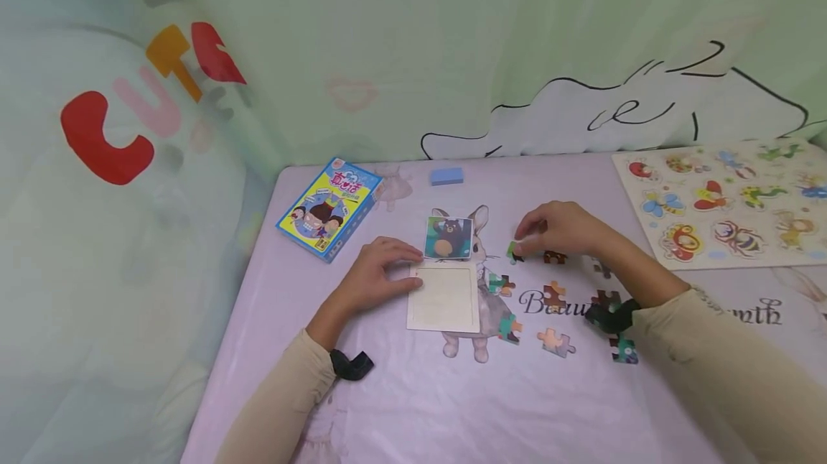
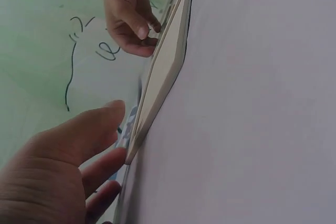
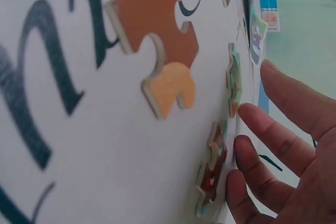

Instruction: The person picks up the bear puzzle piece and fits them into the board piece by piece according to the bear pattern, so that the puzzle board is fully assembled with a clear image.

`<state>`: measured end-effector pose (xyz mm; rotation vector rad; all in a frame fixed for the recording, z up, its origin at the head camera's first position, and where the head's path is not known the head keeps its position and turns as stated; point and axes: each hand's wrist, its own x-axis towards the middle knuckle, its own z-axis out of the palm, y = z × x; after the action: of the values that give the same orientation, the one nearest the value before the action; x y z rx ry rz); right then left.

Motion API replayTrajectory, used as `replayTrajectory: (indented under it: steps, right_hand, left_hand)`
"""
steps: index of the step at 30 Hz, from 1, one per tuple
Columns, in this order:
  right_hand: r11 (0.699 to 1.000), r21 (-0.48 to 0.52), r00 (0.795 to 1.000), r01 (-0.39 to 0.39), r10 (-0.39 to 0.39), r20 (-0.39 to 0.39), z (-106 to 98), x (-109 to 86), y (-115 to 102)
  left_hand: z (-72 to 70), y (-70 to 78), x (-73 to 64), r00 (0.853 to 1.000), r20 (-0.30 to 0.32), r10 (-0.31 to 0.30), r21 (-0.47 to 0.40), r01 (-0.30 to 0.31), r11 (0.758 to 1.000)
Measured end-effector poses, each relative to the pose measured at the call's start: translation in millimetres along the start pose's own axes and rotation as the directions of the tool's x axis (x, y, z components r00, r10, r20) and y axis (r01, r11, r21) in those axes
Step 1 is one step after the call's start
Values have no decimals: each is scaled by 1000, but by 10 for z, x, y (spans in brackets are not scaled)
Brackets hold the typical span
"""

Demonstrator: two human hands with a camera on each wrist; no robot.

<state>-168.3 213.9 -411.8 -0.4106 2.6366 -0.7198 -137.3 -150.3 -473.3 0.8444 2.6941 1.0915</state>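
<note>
My left hand rests at the left edge of a pale wooden puzzle frame, thumb and forefinger spread along its upper left corner. In the left wrist view the fingers lie loosely bent against the frame. A picture card of a bear lies just above the frame. To the right, my right hand reaches down over a green jigsaw piece. In the right wrist view that piece lies flat, with thumb and forefinger apart and the fingertips right at its edge.
Several loose jigsaw pieces are spread right of the frame, some below the right forearm. A blue and yellow card box lies at the back left. A blue block sits near the back edge. An insect puzzle board occupies the right.
</note>
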Motion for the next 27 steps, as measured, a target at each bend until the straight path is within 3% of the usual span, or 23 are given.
replayTrajectory:
  steps: [11, 18, 27]
  right_hand:
    - [997, 33, 997, -68, 67, 29, 25, 32, -34]
    - [994, 61, 995, -93, 91, 33, 33, 22, -55]
    - [996, 57, 996, -66, 62, 59, 20, 50, -36]
  left_hand:
    - [-44, -62, -17, 997, 78, 28, 51, -32, 998]
    - [-40, -50, -16, 997, 75, 17, 55, -21, 998]
    - [-28, -71, -8, 997, 80, 13, 31, -15, 999]
